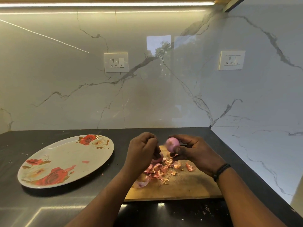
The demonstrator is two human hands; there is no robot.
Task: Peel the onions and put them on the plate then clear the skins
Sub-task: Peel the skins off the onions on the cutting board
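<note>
Plate (54, 163): rose-printed and round, sitting on the left half of the dark countertop (24, 203), well apart from the board; only a small pink scrap shows on its right side, no onion on it.
Left hand (142, 151): hovering above the back-left corner of the cutting board (180, 189), fingers curled in tight; whether they pinch a bit of skin is too blurred to tell.
Second onion (157, 158): pink and rounded, peeping out from under the left hand at the board's back-left part, mostly hidden.
Onion (171, 144): pale pink and smooth, lifted above the back edge of the board, just beside the left hand's fingertips.
Right hand (193, 151): fingers and thumb wrapped round that onion, gripping it from the right and from below; a dark band circles the wrist.
Skins (162, 169): loose heap of pink-brown flakes across the left and middle of the board, under both hands, with one paler curl near the board's left edge and one stray piece off to the right of the heap.
Cutting board: wooden, lying toward the right of the countertop, its right edge near the marble side wall.
Sockets (116, 62): two white switch plates on the marble backsplash, one above the plate's side, one far right.
</note>
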